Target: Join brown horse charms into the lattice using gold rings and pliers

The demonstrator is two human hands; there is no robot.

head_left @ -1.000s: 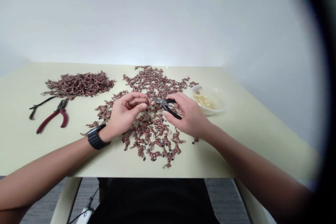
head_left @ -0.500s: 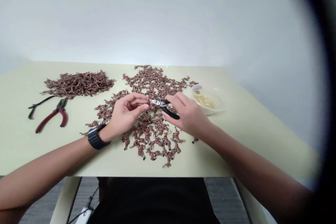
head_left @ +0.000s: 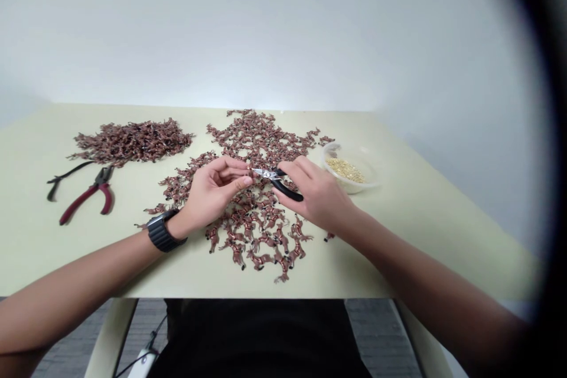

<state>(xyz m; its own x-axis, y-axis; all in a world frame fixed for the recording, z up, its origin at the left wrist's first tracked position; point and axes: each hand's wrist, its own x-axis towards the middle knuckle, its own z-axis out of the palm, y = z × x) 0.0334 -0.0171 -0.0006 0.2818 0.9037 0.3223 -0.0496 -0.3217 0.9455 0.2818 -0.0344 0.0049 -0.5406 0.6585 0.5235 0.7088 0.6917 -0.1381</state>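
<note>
My left hand [head_left: 212, 189] hovers over a spread of small brown horse figurines [head_left: 252, 218], its thumb and fingers curled together. Anything between those fingertips is too small to make out. My right hand [head_left: 316, 192] grips black-handled pliers [head_left: 279, 180], whose steel jaws reach the left hand's fingertips. Both hands are raised close together above the figurines, and they hide part of the spread.
A dense heap of the same figurines [head_left: 133, 142] lies at the back left, beside red-handled pliers [head_left: 91, 198] and a thin black tool [head_left: 66, 172]. A clear bowl of small gold beads [head_left: 348, 170] stands to the right on the pale green table [head_left: 411, 236].
The pliers' jaws have moved left and now meet the left fingertips. The pliers lie flatter in my right hand, and the hands stand closer together than a second ago.
</note>
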